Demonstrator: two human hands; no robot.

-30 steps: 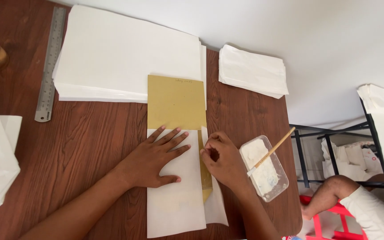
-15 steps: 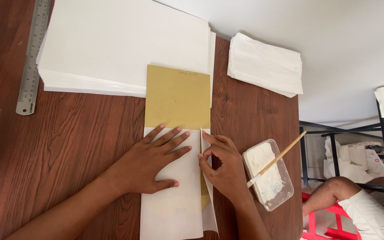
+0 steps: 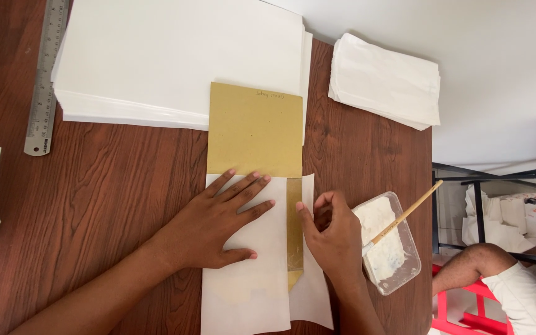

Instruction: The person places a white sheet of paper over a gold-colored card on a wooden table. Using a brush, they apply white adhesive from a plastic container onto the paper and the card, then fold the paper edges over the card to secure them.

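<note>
The left hand [image 3: 215, 220] lies flat with its fingers spread wide on a white paper sheet [image 3: 246, 273], pressing it down so it does not slip on the brown counter [image 3: 107, 186]. The right hand [image 3: 333, 239] sits just beside it, with its fingers curled in and the fingertips pushing on the edge of the other white flap, next to a thin strip of the tan card [image 3: 255, 130] that shows between the two flaps. It grips nothing; it only presses. The tan card lies under the white paper and sticks out at the top, so the paper seems to be folded around it. Near the right hand stands a clear tub [image 3: 389, 251] of white paste with a brush [image 3: 404, 214] leaning in it, close by for easy reach. A big stack of white sheets [image 3: 181, 56] sits at the far side, a smaller pile of folded white papers [image 3: 386, 80] lies to the right, and a metal ruler [image 3: 46, 77] lies on the left.
</note>
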